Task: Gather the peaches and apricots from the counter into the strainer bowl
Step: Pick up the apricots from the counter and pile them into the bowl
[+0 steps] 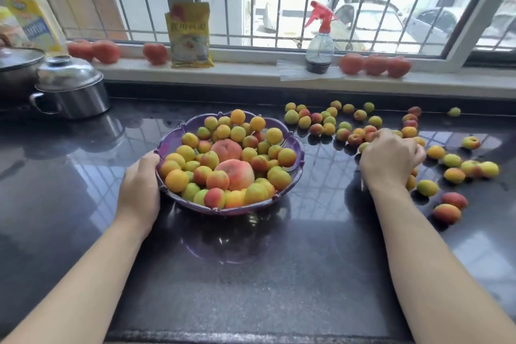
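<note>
Apricots [329, 128], small, round and matte-skinned in yellow, green and red blush, lie scattered over the right half of the glossy black stone counter [251, 274], from its back edge toward the right edge; there are too many to count surely. A purple plastic strainer bowl [296, 173] with a scalloped rim stands at the counter's middle, heaped with apricots and two larger, fuzzy pink peaches [236, 174]. The left hand [142, 181] grips the bowl's left rim, fingers curled over it. The right hand [389, 159] is bunched down among the loose apricots, fingers curled round some of them. A lidded steel pot [71, 88] sits at the back left corner. On the white sill behind stand six red tomatoes [155, 53], a yellow packet [190, 35] and a clear spray bottle [319, 45] with a red trigger.
</note>
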Demonstrator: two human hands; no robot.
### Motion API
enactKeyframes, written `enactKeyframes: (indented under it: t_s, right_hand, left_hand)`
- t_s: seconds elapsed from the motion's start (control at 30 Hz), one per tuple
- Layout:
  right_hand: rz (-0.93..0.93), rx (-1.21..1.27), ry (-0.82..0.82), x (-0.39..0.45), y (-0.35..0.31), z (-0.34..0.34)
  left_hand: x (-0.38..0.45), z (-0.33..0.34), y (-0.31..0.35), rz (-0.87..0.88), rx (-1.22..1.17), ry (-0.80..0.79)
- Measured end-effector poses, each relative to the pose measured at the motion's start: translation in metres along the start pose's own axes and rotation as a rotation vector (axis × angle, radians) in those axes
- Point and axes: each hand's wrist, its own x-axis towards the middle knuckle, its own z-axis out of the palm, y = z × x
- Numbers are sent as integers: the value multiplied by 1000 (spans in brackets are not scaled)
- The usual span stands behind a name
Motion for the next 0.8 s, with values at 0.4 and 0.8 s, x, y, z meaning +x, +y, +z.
enactKeyframes:
  t_s: [0.4,0.8]
  right_hand:
    - [-11,-205,-135,5,-8,7]
    - [-331,695,-372,-34,-50,-31]
  left_hand:
    - [0,-2,2,2,31,-5]
    - [3,-2,-3,21,17,-32]
